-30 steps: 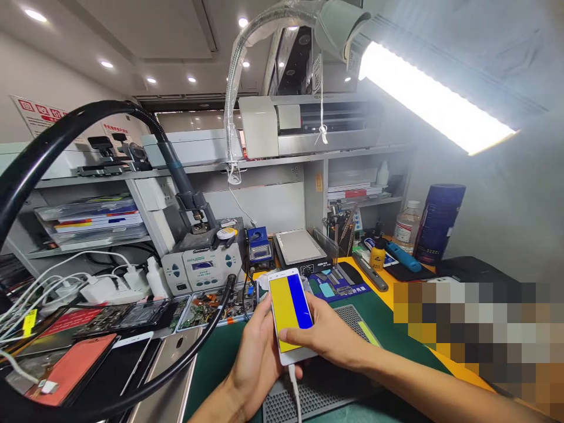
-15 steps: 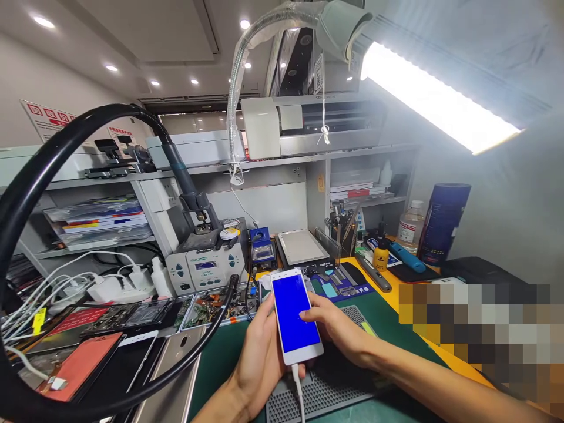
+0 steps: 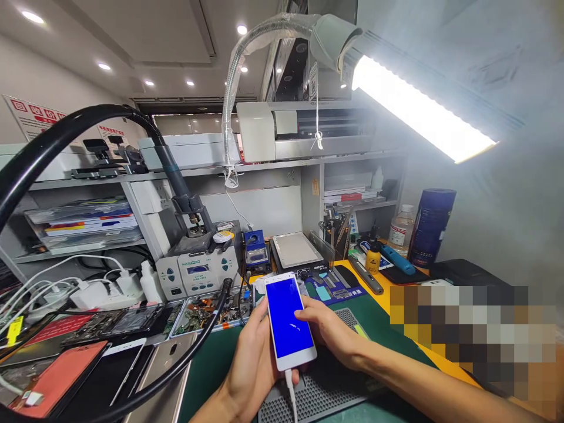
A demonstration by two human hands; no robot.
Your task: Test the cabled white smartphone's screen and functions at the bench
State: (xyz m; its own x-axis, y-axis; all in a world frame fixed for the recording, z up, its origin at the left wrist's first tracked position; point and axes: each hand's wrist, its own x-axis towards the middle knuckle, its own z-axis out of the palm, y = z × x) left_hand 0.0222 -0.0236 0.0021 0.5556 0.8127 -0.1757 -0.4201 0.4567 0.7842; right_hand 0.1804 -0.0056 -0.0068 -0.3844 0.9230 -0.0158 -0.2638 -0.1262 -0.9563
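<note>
A white smartphone (image 3: 287,317) with a bright blue screen is held upright and slightly tilted in front of me. My left hand (image 3: 247,357) is wrapped round its left side and back, a fingertip showing under the bottom edge. From the other side my right hand (image 3: 331,330) grips the phone's right edge, the thumb lying over the screen and the other fingers mostly hidden behind. A white charging cable (image 3: 291,395) runs down from the phone's bottom end. Beneath the hands lie a grey perforated pad (image 3: 339,385) and a green mat (image 3: 392,364).
A black hose (image 3: 101,111) arcs across the left, above several phones (image 3: 70,376). A tray of small parts (image 3: 198,311) and a hot-air station (image 3: 198,267) stand behind. At right are a yellow bottle (image 3: 373,259) and dark blue canister (image 3: 432,226). A lit lamp (image 3: 423,108) hangs overhead.
The whole view has shifted a little, so things sit slightly further left. My right thumb has shifted slightly toward the screen's right edge. Both hands still hold the phone.
</note>
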